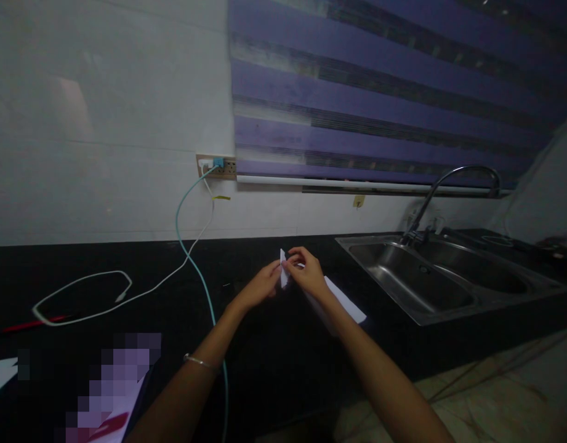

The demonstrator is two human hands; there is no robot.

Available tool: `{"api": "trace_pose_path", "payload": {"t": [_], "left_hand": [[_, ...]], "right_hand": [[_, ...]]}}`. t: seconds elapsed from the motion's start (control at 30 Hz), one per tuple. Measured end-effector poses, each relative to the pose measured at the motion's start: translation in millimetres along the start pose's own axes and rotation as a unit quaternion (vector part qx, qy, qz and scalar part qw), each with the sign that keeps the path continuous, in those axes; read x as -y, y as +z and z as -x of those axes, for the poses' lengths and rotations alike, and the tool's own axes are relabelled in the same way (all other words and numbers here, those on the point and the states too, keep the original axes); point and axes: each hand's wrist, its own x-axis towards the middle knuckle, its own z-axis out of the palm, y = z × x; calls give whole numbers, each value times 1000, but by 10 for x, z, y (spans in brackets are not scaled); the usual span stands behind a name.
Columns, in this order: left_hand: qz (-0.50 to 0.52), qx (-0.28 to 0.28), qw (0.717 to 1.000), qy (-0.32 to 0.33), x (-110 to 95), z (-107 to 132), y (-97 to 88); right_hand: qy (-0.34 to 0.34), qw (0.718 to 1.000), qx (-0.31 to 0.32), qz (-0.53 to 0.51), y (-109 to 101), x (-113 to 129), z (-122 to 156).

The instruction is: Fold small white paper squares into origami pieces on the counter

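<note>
Our left hand (267, 280) and right hand (307, 269) pinch the small white paper (284, 280) between them over the desk (274, 363), left of the sink (394, 271), and uneven pulling could tear or crease it.

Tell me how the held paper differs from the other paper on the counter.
The held paper stands roughly upright, while the other paper lies on the counter. The held paper is between the left hand and right hand; neither grips the other paper. The held paper shows a smaller visible area than the other paper. Both look white.
</note>
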Motion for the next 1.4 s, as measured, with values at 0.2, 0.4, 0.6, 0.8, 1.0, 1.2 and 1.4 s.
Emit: {"api": "trace_pose_path", "payload": {"t": [0.2,0.4,0.6,0.8,1.0,1.2,1.4], "left_hand": [[66,7,998,-16,58,-16,-40],[64,-5,998,-1,58,-33,-97],[52,-9,998,34,-86,-8,-136],[32,-28,998,48,-150,0,-123],[47,12,998,42,-120,14,-123],[12,13,999,36,-93,42,-127],[-24,-4,999,41,-110,42,-160]], "right_hand": [[-14,1000,26,1,28,-49,7],[-82,990,-1,119,32,-69,22],[-137,969,-28,202,-2,44,52],[-106,982,2,155,13,46,78],[-82,989,67,99,27,8,98],[-67,991,85,77,-3,-15,78],[-34,989,145,-3,-6,-29,74]]}}
